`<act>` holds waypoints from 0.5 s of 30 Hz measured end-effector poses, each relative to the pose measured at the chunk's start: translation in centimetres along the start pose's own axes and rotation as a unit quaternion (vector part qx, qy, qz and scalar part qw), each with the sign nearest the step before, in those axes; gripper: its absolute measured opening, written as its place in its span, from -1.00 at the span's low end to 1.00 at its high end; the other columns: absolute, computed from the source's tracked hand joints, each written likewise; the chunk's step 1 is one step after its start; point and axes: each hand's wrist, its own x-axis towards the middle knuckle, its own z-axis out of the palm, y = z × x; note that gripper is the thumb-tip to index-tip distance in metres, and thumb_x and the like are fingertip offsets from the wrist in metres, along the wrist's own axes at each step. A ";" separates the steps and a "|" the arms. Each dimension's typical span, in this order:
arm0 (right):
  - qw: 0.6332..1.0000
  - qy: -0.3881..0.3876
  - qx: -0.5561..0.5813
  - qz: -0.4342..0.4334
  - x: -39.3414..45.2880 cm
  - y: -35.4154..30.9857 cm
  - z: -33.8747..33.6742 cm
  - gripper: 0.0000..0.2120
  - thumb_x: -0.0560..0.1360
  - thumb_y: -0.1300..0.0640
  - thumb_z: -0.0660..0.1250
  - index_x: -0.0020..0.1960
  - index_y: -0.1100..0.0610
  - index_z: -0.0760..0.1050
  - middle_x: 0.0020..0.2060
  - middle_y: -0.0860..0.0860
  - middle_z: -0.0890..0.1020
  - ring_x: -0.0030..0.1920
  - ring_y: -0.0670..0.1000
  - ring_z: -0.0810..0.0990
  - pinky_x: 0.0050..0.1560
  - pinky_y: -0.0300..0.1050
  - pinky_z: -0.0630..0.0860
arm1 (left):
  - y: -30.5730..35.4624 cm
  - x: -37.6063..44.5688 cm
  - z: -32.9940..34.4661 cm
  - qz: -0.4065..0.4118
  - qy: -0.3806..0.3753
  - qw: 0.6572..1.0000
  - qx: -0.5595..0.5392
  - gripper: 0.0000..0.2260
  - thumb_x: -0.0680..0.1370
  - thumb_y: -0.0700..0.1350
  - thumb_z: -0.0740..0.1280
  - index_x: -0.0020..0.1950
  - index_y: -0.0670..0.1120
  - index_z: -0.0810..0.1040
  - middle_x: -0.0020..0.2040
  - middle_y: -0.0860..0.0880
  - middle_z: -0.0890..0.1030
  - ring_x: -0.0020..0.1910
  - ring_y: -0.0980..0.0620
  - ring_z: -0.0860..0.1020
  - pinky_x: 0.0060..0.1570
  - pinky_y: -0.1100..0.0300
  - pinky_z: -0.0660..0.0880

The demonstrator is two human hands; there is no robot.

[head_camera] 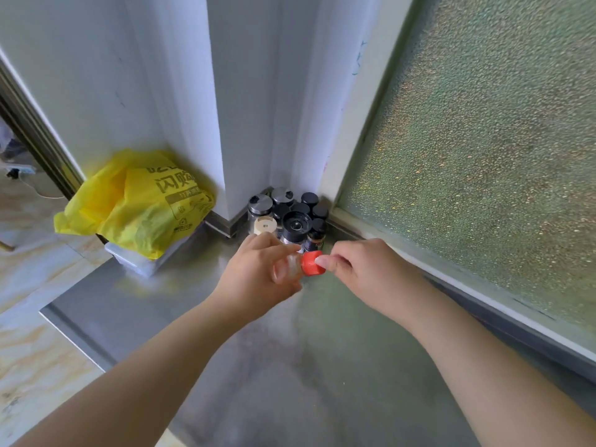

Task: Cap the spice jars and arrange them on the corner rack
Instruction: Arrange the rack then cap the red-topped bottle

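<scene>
My left hand (258, 272) grips a small clear glass jar (288, 267), tilted so its mouth points right. My right hand (361, 269) pinches the red cap (311, 263) that sits on the jar's mouth. Just behind, in the wall corner, stands a cluster of several spice jars: two with round silver lids (260, 203), several with black caps (309, 199), one with a cream lid (265, 225), and a taller black-topped grinder (296, 223). The rack under them is mostly hidden.
The steel counter (245, 343) stretches toward me, with its edge at the left. A yellow plastic bag (138, 204) lies over a white box at the back left. A frosted window (483, 156) borders the right side, a white pillar (238, 101) the corner.
</scene>
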 end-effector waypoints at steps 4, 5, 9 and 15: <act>0.999 -0.004 0.038 -0.036 -1.2 0.6 -1.0 -0.84 0.45 0.09 0.37 -0.01 0.10 0.46 -0.21 -0.06 0.55 -0.31 -0.12 0.46 -0.23 -0.19 0.40 | 0.8 -0.1 0.7 -0.006 -0.007 1.000 -0.008 -0.48 0.23 -0.06 0.55 0.16 0.00 0.55 -0.10 0.01 0.50 -0.03 0.01 0.42 -0.03 0.11 0.43; 0.999 0.001 0.033 -0.037 -1.4 0.7 -1.1 -0.88 0.48 0.11 0.34 -0.03 0.12 0.47 -0.24 -0.06 0.53 -0.33 -0.11 0.43 -0.26 -0.18 0.35 | 1.0 -0.2 0.9 -0.004 -0.006 1.000 -0.007 -0.48 0.23 -0.06 0.55 0.17 0.00 0.55 -0.10 0.02 0.50 -0.02 0.02 0.42 -0.02 0.11 0.43; 1.000 0.007 0.001 0.008 -2.1 1.3 -0.8 -0.78 0.53 -0.02 0.24 -0.12 0.14 0.48 -0.46 -0.12 0.35 -0.45 -0.12 0.30 -0.38 -0.08 0.23 | 1.9 -0.5 1.6 0.006 -0.012 1.000 0.002 -0.48 0.24 -0.06 0.55 0.18 0.01 0.54 -0.09 0.04 0.48 0.00 0.03 0.40 -0.02 0.11 0.42; 1.000 0.008 0.014 -0.026 -3.0 2.2 -1.7 -0.88 0.49 0.08 0.31 -0.03 0.12 0.48 -0.24 -0.11 0.46 -0.30 -0.09 0.39 -0.23 -0.15 0.29 | 2.9 -0.4 2.3 0.007 -0.023 1.000 -0.010 -0.49 0.24 -0.06 0.55 0.17 0.00 0.55 -0.09 0.04 0.47 -0.04 0.04 0.41 -0.05 0.12 0.41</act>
